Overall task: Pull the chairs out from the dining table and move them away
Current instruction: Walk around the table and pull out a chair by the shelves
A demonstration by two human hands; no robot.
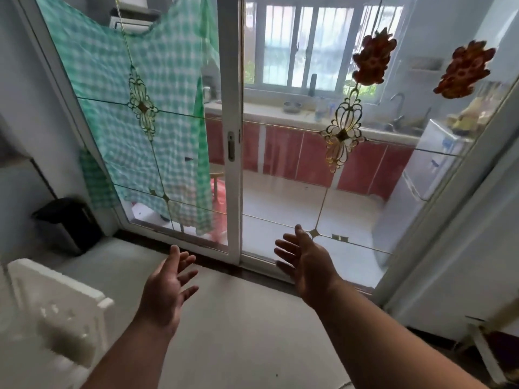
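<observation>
My left hand (168, 287) and my right hand (306, 262) are both stretched forward, palms turned inward, fingers spread, holding nothing. They hover over the grey floor in front of a sliding glass door (233, 136). No dining table is in view. A white object (56, 313), possibly a chair back, sits blurred at the lower left, apart from my left hand. Part of a white leg or frame (486, 352) shows at the lower right edge.
A black bin (67, 223) stands by the left wall. Behind the glass hang a green checked cloth (134, 108), and a kitchen counter with red cabinets (309, 155) runs across. A white fridge (415, 186) stands beyond the right pane.
</observation>
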